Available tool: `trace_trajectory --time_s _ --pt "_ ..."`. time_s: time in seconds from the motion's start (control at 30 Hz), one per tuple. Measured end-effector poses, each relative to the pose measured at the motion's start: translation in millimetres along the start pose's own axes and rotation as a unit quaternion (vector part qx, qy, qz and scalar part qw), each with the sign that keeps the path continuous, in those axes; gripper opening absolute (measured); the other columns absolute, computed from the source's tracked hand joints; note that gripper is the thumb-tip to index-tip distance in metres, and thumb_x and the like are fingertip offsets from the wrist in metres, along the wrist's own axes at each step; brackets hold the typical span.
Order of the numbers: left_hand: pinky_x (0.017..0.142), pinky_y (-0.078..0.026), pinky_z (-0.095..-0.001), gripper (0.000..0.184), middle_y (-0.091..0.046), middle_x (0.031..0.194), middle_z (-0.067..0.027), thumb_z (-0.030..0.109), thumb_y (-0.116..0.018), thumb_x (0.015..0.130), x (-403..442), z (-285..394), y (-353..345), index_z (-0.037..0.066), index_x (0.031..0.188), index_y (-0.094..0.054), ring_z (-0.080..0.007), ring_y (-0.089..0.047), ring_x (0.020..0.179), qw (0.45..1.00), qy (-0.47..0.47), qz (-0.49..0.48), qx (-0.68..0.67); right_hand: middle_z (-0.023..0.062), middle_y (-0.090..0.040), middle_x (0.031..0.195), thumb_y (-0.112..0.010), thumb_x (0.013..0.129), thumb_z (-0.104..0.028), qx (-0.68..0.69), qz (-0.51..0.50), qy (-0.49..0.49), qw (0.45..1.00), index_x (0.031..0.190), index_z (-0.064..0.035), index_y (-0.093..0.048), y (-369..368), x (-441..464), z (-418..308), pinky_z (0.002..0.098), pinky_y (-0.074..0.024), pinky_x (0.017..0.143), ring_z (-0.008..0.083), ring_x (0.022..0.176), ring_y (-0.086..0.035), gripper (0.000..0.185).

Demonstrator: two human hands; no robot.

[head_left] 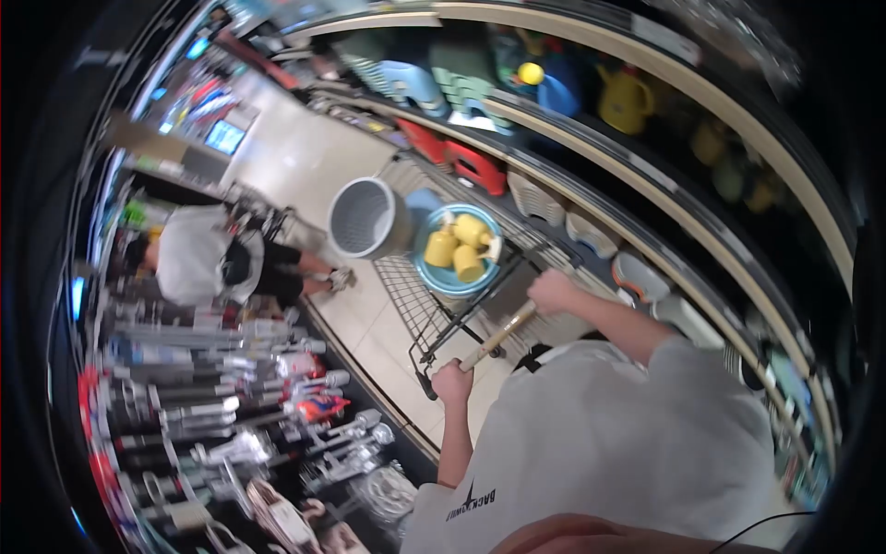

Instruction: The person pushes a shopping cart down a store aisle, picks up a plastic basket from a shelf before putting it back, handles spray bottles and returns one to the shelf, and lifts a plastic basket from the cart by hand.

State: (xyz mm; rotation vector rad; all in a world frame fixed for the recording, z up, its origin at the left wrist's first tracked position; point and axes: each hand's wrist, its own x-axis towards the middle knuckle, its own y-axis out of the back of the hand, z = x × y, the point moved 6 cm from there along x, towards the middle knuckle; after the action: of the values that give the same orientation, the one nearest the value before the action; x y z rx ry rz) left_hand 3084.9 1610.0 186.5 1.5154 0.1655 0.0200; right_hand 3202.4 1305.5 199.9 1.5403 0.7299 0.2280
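My left hand [452, 381] is closed round one end of the handle [499, 340] of a shopping cart, and my right hand [554, 292] grips the other end. Ahead of the handle is the wire cart [406, 295]. In it sits a light blue basin [426, 275] holding several yellow bottles [468, 265], some with white tops. Farther forward, a grey bucket [363, 219] tilts at the cart's front left, its open mouth showing. A blue item [423, 203] lies partly hidden between bucket and basin.
Shelves [646, 157] with watering cans [626, 99], stools and red bins [475, 168] run along the right. Goods hang on a rack [231, 406] at left. A person [198, 254] in a light shirt stands ahead on the left. Pale floor [291, 138] stretches beyond the cart.
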Motion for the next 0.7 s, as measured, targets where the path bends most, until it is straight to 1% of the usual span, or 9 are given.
trace_trajectory --time_s 0.03,0.13,0.23,0.33,0.4,0.47,0.53,0.63,0.7 --pt "0.067 -0.054 -0.0452 0.025 -0.073 0.077 -0.0099 0.036 -0.075 0.078 -4 3 0 0.014 0.089 -0.076 -0.0327 -0.071 0.072 0.999 0.028 0.016 -0.006 0.0127 -0.077 0.082 -0.071 0.071 -0.026 0.011 0.007 0.004 1.000 0.082 -0.0108 -0.081 -6 -6 4 0.0431 -0.0591 0.070 0.0309 0.080 -0.076 0.021" --pt "0.071 -0.051 -0.0444 0.022 -0.072 0.077 -0.0068 0.034 -0.074 0.077 -28 24 -12 0.014 0.086 -0.075 -0.0293 -0.070 0.076 0.999 0.026 0.024 0.038 0.0125 -0.077 0.081 -0.072 0.072 -0.027 0.015 0.018 0.021 0.999 0.083 -0.0113 -0.081 -26 -29 8 0.0421 -0.0593 0.072 0.0302 0.079 -0.077 0.021" --pt "0.078 -0.049 -0.0449 0.017 -0.072 0.085 -0.0047 0.030 -0.073 0.076 -61 29 -14 0.016 0.085 -0.074 -0.0273 -0.069 0.085 0.998 0.052 0.031 0.023 0.0129 -0.077 0.082 -0.072 0.074 -0.030 0.021 0.022 0.042 0.999 0.084 -0.0115 -0.079 -33 -58 1 0.0450 -0.0588 0.070 0.0306 0.080 -0.076 0.022" --pt "0.078 -0.049 -0.0445 0.015 -0.072 0.084 -0.0043 0.029 -0.073 0.077 -87 43 -16 0.017 0.085 -0.074 -0.0273 -0.068 0.084 0.998 0.044 0.037 -0.007 0.0129 -0.077 0.082 -0.074 0.074 -0.031 0.025 0.027 0.040 0.999 0.084 -0.0119 -0.080 -31 -85 5 0.0441 -0.0596 0.072 0.0304 0.080 -0.077 0.022" --pt "0.078 -0.049 -0.0446 0.012 -0.072 0.084 -0.0045 0.027 -0.072 0.078 -106 58 -24 0.018 0.085 -0.074 -0.0279 -0.069 0.084 0.998 0.045 0.031 0.000 0.0121 -0.078 0.084 -0.071 0.075 -0.026 0.032 0.026 0.043 0.998 0.085 -0.0117 -0.081 -38 -108 9 0.0430 -0.0597 0.073 0.0292 0.082 -0.077 0.020" --pt "0.078 -0.050 -0.0449 0.011 -0.072 0.084 -0.0048 0.026 -0.072 0.078 -121 73 -21 0.018 0.085 -0.074 -0.0284 -0.069 0.083 0.998 0.037 0.050 -0.005 0.0109 -0.078 0.087 -0.072 0.076 -0.026 0.023 0.004 0.047 0.999 0.087 -0.0119 -0.081 -39 -130 8 0.0425 -0.0600 0.074 0.0288 0.083 -0.077 0.020" --pt "0.075 -0.053 -0.0470 0.010 -0.073 0.083 -0.0073 0.026 -0.071 0.079 -135 84 -22 0.017 0.082 -0.074 -0.0305 -0.069 0.080 0.998 0.039 0.047 -0.006 0.0111 -0.078 0.087 -0.071 0.077 -0.026 0.027 0.002 0.048 0.998 0.088 -0.0122 -0.081 -49 -144 12 0.0426 -0.0601 0.074 0.0282 0.084 -0.077 0.020" --pt "0.072 -0.054 -0.0471 0.008 -0.072 0.082 -0.0064 0.023 -0.071 0.078 -160 105 -21 0.017 0.081 -0.073 -0.0313 -0.069 0.079 0.997 0.015 0.073 -0.019 0.0108 -0.078 0.087 -0.071 0.076 -0.025 0.030 -0.005 0.050 0.998 0.086 -0.0121 -0.081 -55 -170 17 0.0421 -0.0602 0.073 0.0283 0.081 -0.077 0.019" --pt "0.074 -0.054 -0.0462 0.008 -0.072 0.082 -0.0060 0.023 -0.072 0.077 -172 116 -28 0.017 0.083 -0.074 -0.0300 -0.069 0.081 0.998 0.020 0.049 -0.020 0.0105 -0.078 0.086 -0.072 0.075 -0.024 0.033 -0.016 0.042 0.998 0.086 -0.0120 -0.081 -58 -186 22 0.0421 -0.0602 0.072 0.0281 0.081 -0.077 0.019"
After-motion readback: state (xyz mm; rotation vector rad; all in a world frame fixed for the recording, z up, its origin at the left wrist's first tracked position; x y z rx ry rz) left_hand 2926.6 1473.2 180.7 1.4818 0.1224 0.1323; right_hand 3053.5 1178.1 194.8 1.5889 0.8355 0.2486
